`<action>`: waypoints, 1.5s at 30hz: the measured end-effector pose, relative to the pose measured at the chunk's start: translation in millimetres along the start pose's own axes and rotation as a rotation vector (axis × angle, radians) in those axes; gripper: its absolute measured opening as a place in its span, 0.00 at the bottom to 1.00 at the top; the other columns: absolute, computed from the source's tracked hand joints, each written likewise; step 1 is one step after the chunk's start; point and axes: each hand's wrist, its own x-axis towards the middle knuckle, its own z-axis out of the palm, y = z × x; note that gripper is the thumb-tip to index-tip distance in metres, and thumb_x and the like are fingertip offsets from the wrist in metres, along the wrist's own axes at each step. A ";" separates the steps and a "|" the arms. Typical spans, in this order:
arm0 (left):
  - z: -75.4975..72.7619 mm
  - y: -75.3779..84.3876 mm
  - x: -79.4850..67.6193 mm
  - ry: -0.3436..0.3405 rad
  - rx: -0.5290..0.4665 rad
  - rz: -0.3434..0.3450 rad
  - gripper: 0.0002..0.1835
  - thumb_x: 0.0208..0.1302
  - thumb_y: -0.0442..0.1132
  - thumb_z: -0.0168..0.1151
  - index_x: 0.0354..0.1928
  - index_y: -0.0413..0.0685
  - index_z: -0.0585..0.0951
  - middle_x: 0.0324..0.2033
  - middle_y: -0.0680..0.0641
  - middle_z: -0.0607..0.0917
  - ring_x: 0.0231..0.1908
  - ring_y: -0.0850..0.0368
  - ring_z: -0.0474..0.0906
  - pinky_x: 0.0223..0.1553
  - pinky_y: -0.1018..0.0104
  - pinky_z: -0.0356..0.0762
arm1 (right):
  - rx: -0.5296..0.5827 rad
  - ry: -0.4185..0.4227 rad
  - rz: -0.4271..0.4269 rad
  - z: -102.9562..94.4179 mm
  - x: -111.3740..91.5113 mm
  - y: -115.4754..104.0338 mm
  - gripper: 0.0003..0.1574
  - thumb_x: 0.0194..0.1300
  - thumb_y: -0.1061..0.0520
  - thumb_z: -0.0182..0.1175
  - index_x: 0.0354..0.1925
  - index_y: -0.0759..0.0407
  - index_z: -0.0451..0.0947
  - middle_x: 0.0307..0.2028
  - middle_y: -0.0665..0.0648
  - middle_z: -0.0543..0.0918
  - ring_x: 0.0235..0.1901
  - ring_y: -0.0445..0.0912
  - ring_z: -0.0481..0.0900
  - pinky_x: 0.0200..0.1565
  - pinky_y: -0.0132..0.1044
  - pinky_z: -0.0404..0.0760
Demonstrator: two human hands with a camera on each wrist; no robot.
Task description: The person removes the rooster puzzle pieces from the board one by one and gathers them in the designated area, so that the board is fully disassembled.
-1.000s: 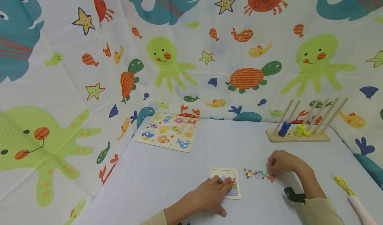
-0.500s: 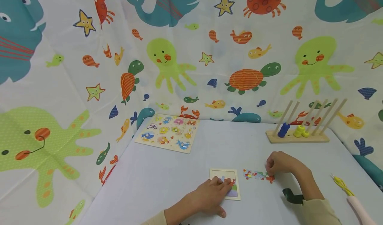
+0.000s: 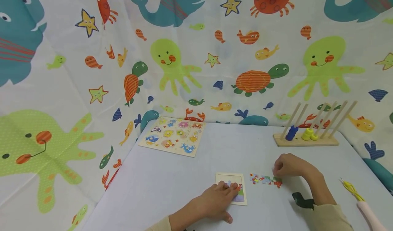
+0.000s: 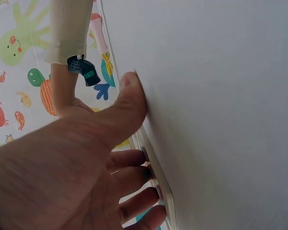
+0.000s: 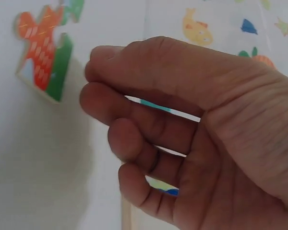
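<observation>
My left hand (image 3: 216, 200) rests on a small framed wooden jigsaw puzzle (image 3: 241, 190), its fingers laid over the picture. In the left wrist view those fingers (image 4: 134, 206) reach over the puzzle's raised rim (image 4: 156, 165), and the thumb stands apart. Several loose jigsaw pieces (image 3: 265, 179) lie in a row right of the frame. Over the right end of that row is my right hand (image 3: 288, 166), its fingers loosely curled. The right wrist view shows nothing between thumb and fingers (image 5: 101, 103); a red and green jigsaw piece (image 5: 43, 52) lies beyond them.
A peg puzzle board (image 3: 173, 135) with sea animals lies at the back left. At the back right stands a wooden peg rack (image 3: 307, 142) with blue and yellow rings. A pink-handled thing with a yellow cord (image 3: 353, 190) lies at the right edge.
</observation>
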 end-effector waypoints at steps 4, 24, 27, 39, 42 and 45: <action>-0.2 1.8 0.4 0.002 0.013 -0.002 0.51 0.51 0.71 0.63 0.74 0.58 0.61 0.75 0.57 0.57 0.64 0.58 0.59 0.59 0.62 0.67 | 0.010 0.013 -0.084 -1.5 1.3 -4.2 0.04 0.60 0.57 0.70 0.29 0.50 0.83 0.26 0.47 0.79 0.31 0.46 0.74 0.36 0.41 0.75; -2.6 22.7 -7.5 0.195 0.274 0.037 0.36 0.47 0.68 0.67 0.53 0.54 0.72 0.59 0.48 0.76 0.54 0.56 0.69 0.50 0.67 0.73 | 0.027 0.104 -0.457 66.6 34.2 -92.5 0.07 0.66 0.57 0.65 0.44 0.51 0.83 0.30 0.38 0.77 0.30 0.37 0.74 0.34 0.33 0.77; -3.1 23.2 -9.0 0.197 0.312 0.041 0.34 0.50 0.68 0.65 0.51 0.55 0.72 0.60 0.49 0.75 0.52 0.56 0.68 0.44 0.69 0.74 | 0.034 0.117 -0.515 78.0 37.4 -100.5 0.06 0.66 0.58 0.64 0.42 0.51 0.83 0.32 0.37 0.78 0.31 0.36 0.74 0.38 0.34 0.77; -2.4 29.6 -14.8 0.152 0.381 0.023 0.37 0.53 0.68 0.60 0.61 0.57 0.72 0.61 0.50 0.76 0.47 0.61 0.70 0.39 0.73 0.77 | 0.032 0.100 -0.561 96.5 37.9 -109.9 0.05 0.68 0.55 0.64 0.41 0.51 0.85 0.33 0.37 0.76 0.30 0.35 0.71 0.36 0.32 0.74; -3.0 29.7 -15.3 0.159 0.376 0.021 0.36 0.53 0.68 0.60 0.60 0.58 0.73 0.60 0.51 0.76 0.48 0.61 0.71 0.39 0.71 0.78 | 0.034 0.087 -0.542 97.9 37.9 -111.1 0.05 0.68 0.55 0.63 0.40 0.50 0.85 0.33 0.38 0.75 0.30 0.35 0.71 0.36 0.32 0.74; -2.6 29.2 -15.0 0.164 0.366 0.021 0.36 0.52 0.68 0.61 0.59 0.58 0.73 0.60 0.51 0.77 0.50 0.60 0.72 0.39 0.70 0.78 | 0.039 0.078 -0.530 99.2 38.3 -111.9 0.04 0.68 0.55 0.63 0.40 0.50 0.84 0.32 0.38 0.75 0.30 0.35 0.71 0.36 0.32 0.74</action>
